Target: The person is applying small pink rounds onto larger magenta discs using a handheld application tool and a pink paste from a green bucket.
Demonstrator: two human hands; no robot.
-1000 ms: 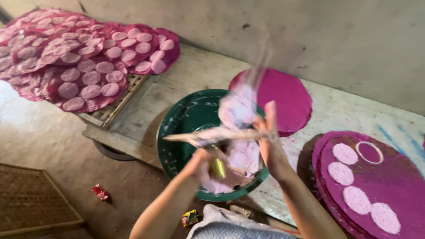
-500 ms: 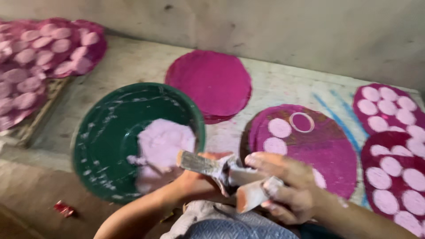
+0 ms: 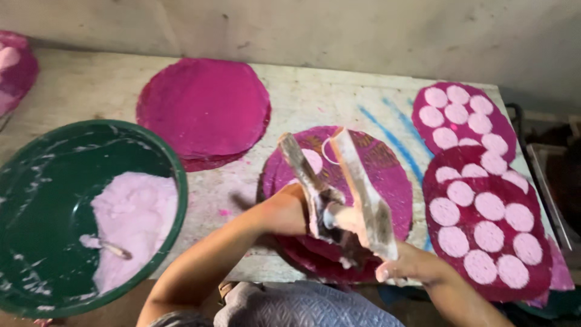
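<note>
Here, in the head view, two hands are seen over a pale table point(image 3: 302, 103). Two flat blades are held, crossed like an X. One long grey blade point(image 3: 305, 181) is gripped by the left hand point(image 3: 284, 212), fingers curled tight around the lower end. One wider flat blade point(image 3: 363, 194), smeared with wet pale paste, is held by the right hand point(image 3: 408, 266); its fingers look wrapped around the handle, but it cannot be told just how they are pressed. Both blades are held right above a round pink sheet point(image 3: 387, 169) at the table's middle. On this sheet one pale dot and one thin white ring can be made out.

One big round green bowl point(image 3: 36, 200) is seen at the left. Its inside is streaked with white. A soft lump of light pink paste point(image 3: 136, 218) is kept in it, and one small stick point(image 3: 109, 247) is stuck in the paste.

One plain round pink stack point(image 3: 203, 109) is laid farther back; it looks flat and a bit rough.

Two dotted pink sheets point(image 3: 484, 200) are laid at the right, one partly over the other. About seven round pale dots are counted on the far one and about ten on the near one.
</note>
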